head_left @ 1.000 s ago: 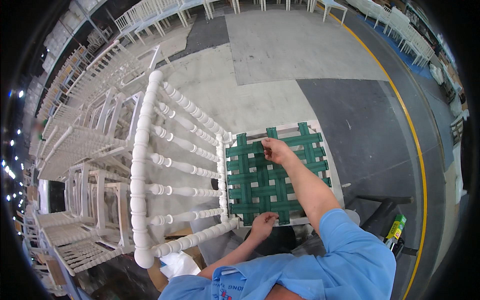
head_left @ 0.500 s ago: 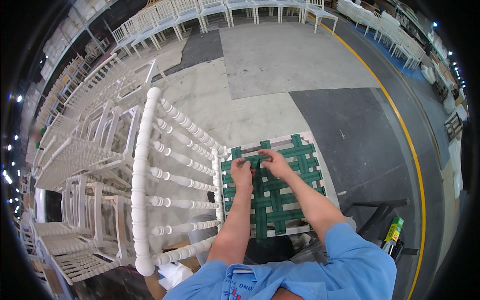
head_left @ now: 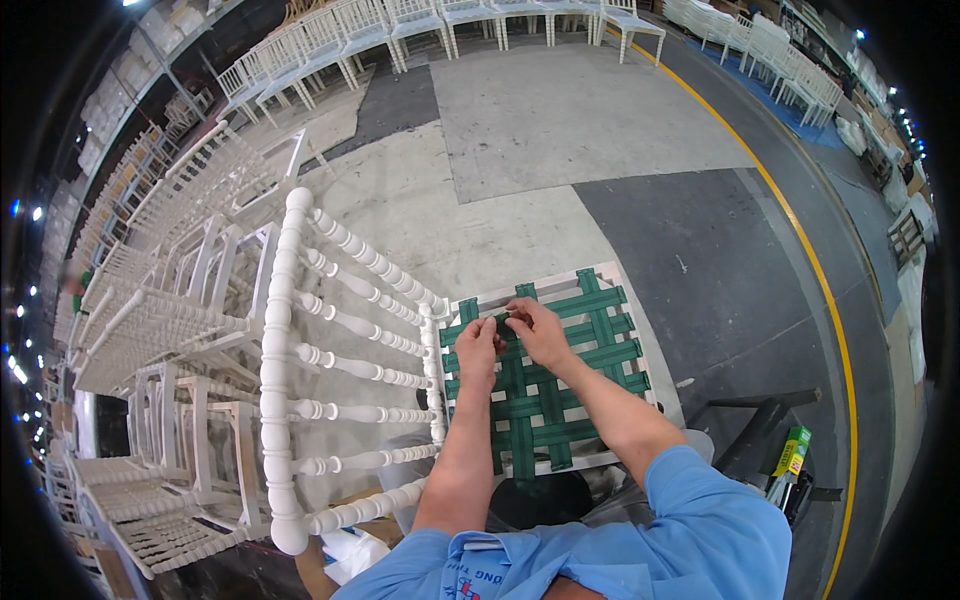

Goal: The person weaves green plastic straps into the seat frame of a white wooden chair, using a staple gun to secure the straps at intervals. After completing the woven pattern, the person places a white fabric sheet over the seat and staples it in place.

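In front of me is a white chair (head_left: 277, 390) with a turned spindle back at the left. Its seat frame carries a lattice of dark green webbing straps (head_left: 610, 355), woven over and under. My left hand (head_left: 479, 350) is closed in a pinch over the far left part of the lattice. Close beside it, my right hand (head_left: 540, 331) pinches too, fingertips nearly meeting the left ones. Between them is a loose piece of green strap (head_left: 503, 321), partly hidden by the fingers.
Stacked unfinished white chairs (head_left: 180, 310) crowd the left side. A row of white chairs (head_left: 400, 30) lines the far side. At the right, a green and yellow box (head_left: 793, 452) sits among dark tools near a black bar (head_left: 765, 410). A yellow line (head_left: 835, 350) runs along the floor.
My right hand has come in toward the left one, and the fingertips are closer together on the strap piece. The view has shifted slightly.
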`<control>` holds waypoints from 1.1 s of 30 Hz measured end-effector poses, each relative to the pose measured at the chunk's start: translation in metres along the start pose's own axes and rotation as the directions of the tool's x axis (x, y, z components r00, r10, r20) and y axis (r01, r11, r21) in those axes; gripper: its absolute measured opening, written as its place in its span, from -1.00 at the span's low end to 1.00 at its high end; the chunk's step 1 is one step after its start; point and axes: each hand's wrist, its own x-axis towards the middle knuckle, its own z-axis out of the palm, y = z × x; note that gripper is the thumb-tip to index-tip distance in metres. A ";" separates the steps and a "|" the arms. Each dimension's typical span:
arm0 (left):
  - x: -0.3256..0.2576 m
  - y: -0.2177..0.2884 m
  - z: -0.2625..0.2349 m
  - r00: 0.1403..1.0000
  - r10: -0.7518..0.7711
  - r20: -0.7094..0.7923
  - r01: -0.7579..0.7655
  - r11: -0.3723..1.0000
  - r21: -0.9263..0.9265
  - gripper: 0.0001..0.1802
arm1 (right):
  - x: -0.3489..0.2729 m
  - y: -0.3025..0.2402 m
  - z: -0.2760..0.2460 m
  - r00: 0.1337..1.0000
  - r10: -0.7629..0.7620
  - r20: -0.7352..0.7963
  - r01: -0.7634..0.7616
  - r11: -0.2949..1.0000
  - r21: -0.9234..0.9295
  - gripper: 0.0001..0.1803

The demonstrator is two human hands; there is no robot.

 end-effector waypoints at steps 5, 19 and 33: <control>0.005 0.006 -0.006 0.997 -0.079 -0.004 0.079 0.995 0.065 -0.82 | -0.001 -0.010 -0.002 0.962 -0.257 0.093 0.273 0.919 -0.285 -0.82; 0.029 -0.016 0.001 0.852 0.511 -0.113 -0.330 0.693 0.641 -0.77 | 0.048 0.029 0.010 0.992 -0.096 0.082 0.122 0.899 -0.421 -0.88; 0.062 -0.064 -0.003 0.913 0.379 0.151 -0.211 0.123 0.970 -0.42 | 0.106 0.079 0.054 0.975 0.220 0.006 -0.170 0.769 -0.616 -0.85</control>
